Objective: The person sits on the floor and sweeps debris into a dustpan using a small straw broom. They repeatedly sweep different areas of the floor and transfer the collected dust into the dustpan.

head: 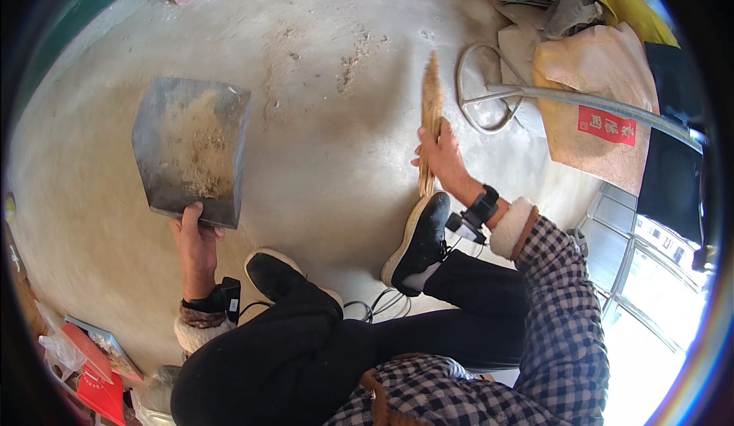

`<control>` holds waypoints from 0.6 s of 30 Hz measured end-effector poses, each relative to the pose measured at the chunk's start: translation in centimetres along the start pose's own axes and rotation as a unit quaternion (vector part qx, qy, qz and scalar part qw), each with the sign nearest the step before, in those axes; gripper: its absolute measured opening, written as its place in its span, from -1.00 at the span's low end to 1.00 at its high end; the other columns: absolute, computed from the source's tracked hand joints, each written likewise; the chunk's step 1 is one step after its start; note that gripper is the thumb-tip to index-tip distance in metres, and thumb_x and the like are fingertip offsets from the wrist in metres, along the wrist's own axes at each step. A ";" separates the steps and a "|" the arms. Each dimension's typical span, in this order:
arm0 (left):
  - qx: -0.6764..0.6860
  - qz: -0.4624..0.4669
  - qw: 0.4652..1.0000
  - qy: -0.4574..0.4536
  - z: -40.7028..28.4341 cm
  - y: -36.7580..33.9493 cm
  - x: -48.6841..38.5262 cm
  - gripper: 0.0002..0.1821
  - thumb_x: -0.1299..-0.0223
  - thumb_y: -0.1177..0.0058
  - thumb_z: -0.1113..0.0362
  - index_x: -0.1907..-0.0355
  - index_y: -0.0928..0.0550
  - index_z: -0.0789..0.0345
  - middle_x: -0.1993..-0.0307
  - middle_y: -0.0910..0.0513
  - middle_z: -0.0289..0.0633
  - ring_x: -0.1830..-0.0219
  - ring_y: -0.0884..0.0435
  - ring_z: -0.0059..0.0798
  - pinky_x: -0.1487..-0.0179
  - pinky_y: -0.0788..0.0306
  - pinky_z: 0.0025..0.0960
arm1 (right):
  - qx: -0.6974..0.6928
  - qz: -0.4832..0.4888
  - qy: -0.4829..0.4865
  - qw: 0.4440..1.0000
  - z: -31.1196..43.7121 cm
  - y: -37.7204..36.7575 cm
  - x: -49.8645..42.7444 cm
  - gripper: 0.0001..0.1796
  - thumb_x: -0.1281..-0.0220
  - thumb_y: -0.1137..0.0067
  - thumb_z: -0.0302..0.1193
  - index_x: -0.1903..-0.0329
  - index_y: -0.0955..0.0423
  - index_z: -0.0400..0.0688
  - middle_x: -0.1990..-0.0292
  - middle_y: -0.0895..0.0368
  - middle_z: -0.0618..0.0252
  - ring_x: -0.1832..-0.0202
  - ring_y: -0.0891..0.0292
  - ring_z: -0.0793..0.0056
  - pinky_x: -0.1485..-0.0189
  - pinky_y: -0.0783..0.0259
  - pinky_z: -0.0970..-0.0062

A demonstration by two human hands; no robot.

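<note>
On the left, my left hand grips the near edge of a grey dustpan, thumb on top. Light-brown dust and debris lie in the pan, thickest toward the hand. My right hand holds a hand brush of straw-like fibres, its tip pointing away from me; the brush is slightly blurred. Its near end overlaps the toe of my black shoe in the view; contact cannot be told. Between and beyond the two hands, a patch of loose dirt is scattered over the concrete floor.
At the right stand a metal tube with a looped base and a large paper bag bearing writing. A yellow bag sits behind. Dark cables lie by my feet. Red packages and plastic bags are at lower left.
</note>
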State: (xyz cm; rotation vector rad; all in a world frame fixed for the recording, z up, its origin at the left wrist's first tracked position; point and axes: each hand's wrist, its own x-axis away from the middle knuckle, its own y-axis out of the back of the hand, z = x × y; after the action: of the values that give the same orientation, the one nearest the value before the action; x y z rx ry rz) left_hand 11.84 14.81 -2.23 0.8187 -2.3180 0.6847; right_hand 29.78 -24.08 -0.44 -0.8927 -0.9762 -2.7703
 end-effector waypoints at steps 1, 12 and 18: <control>-0.002 -0.002 1.000 -0.002 0.0 -0.1 0.1 -0.78 -0.21 0.01 0.35 0.13 -0.43 0.39 0.45 -0.57 -0.16 0.66 -0.48 -0.44 0.63 -0.37 -0.43 | -0.058 -0.015 -0.034 0.998 0.3 -0.1 -1.2 -0.62 -0.34 -0.05 -0.30 -0.03 -0.19 -0.27 0.27 -0.41 0.13 0.45 -0.47 0.44 0.51 -0.54 0.37; -0.001 -0.010 1.000 -0.002 -0.5 -1.2 0.6 -0.81 -0.21 0.00 0.32 0.19 -0.47 0.39 0.51 -0.57 -0.18 0.68 -0.49 -0.48 0.63 -0.37 -0.47 | -0.130 0.057 -0.047 0.989 0.3 2.2 -0.6 -0.70 -0.43 0.07 -0.26 -0.06 -0.27 -0.16 0.27 -0.38 0.29 0.44 -0.37 0.58 0.48 -0.46 0.52; -0.006 0.003 1.000 0.005 -0.3 -0.9 0.5 -0.80 -0.21 0.01 0.33 0.16 -0.47 0.39 0.49 -0.59 -0.19 0.67 -0.50 -0.48 0.63 -0.37 -0.47 | -0.158 -0.023 -0.117 0.980 0.8 -4.5 -0.5 -0.85 -0.44 0.15 -0.32 0.03 -0.19 -0.01 0.39 -0.26 0.37 0.50 -0.25 0.61 0.57 -0.34 0.53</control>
State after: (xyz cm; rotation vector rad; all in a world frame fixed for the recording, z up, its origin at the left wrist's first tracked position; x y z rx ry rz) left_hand 12.28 14.16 -1.49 0.8012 -2.3155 0.6752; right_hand 29.46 -20.06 -2.65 -1.2769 -0.5903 -2.9610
